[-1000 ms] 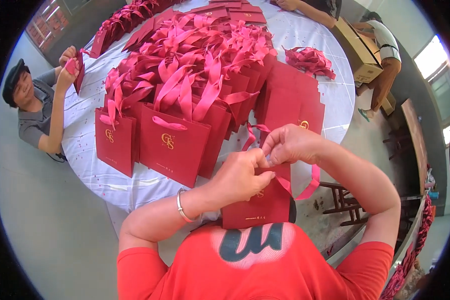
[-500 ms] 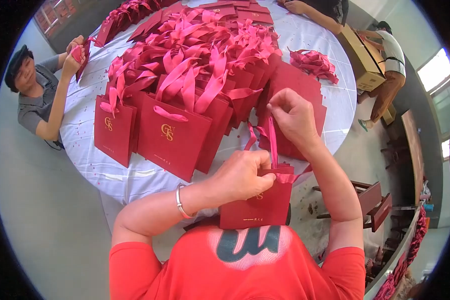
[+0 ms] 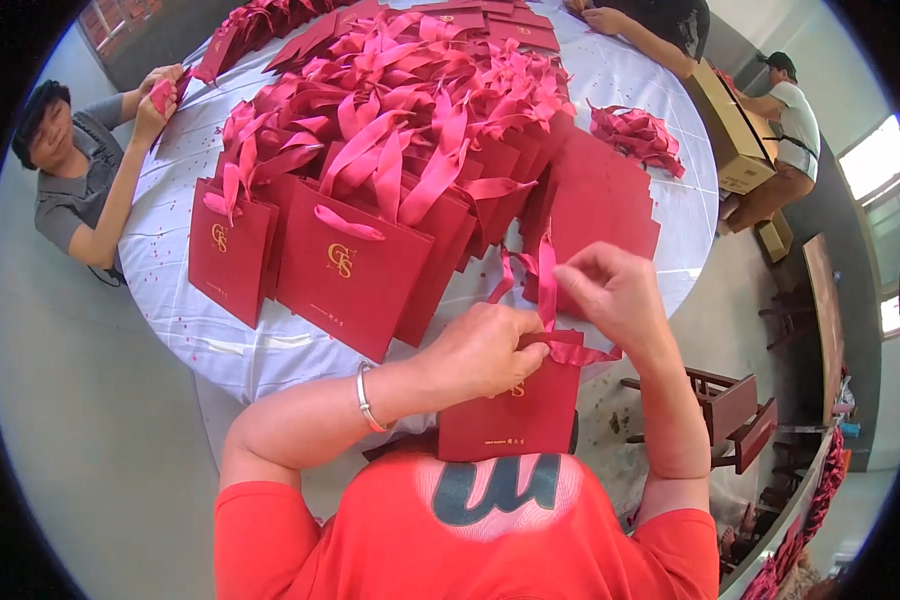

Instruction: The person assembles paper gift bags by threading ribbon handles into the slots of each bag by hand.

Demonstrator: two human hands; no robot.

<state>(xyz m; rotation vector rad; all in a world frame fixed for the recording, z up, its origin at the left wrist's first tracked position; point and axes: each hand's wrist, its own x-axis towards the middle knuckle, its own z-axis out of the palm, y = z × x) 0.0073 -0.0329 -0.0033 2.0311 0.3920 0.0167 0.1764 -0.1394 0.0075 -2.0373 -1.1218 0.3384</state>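
Observation:
A small red paper gift bag (image 3: 510,410) with gold print stands upright against my front, at the table's near edge. My left hand (image 3: 485,350) pinches its top edge, thumb at the front and fingers behind. A pink ribbon (image 3: 547,290) rises from the bag's top. My right hand (image 3: 615,300) is just right of it, thumb and forefinger pinched at the ribbon's edge; the exact contact is partly hidden. Another stretch of pink ribbon (image 3: 590,355) hangs across the bag's upper right front.
Many ribboned red bags (image 3: 355,265) crowd the round table, whose white cloth (image 3: 300,345) shows at the rim. Flat red bags (image 3: 600,200) and a ribbon pile (image 3: 638,138) lie at right. One person (image 3: 80,180) works at left; another stands by a cardboard box (image 3: 730,130).
My right hand has moved down from the ribbon's upper end to lower beside it. The ribbon still stands upright. My left hand keeps its place on the bag.

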